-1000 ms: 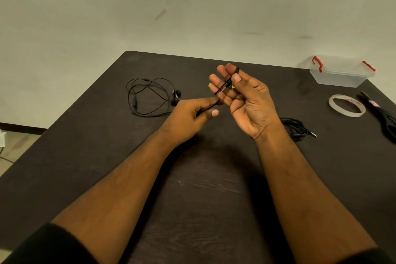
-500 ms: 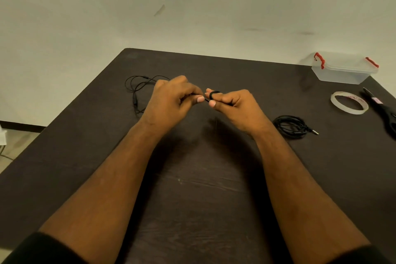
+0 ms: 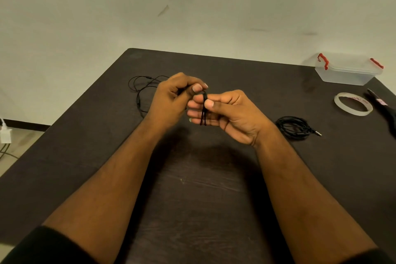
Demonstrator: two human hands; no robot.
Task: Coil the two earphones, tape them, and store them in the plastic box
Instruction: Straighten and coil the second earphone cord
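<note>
right hand (image 3: pixel 231 113) grip pinching black earphone cord loops (image 3: pixel 203 111) (thumb on top); left hand (image 3: pixel 173 98) grip pinching same cord beside it. second earphone (image 3: pixel 293 127) coiled on desk (image 3: pixel 203 188) right of grips; plastic box (image 3: pixel 347 73) beyond.

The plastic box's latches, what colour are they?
Red, on the clear plastic box; the latches show in the head view.

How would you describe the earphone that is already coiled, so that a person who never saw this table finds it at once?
Start at the dark table and go to its right side, where a clear plastic box with red clips stands at the far corner. Nearer than the box and the tape roll, beside the right wrist, lies the coiled earphone. Unlike the loose cable on the left, it is a tight black bundle with its plug sticking out.
</note>
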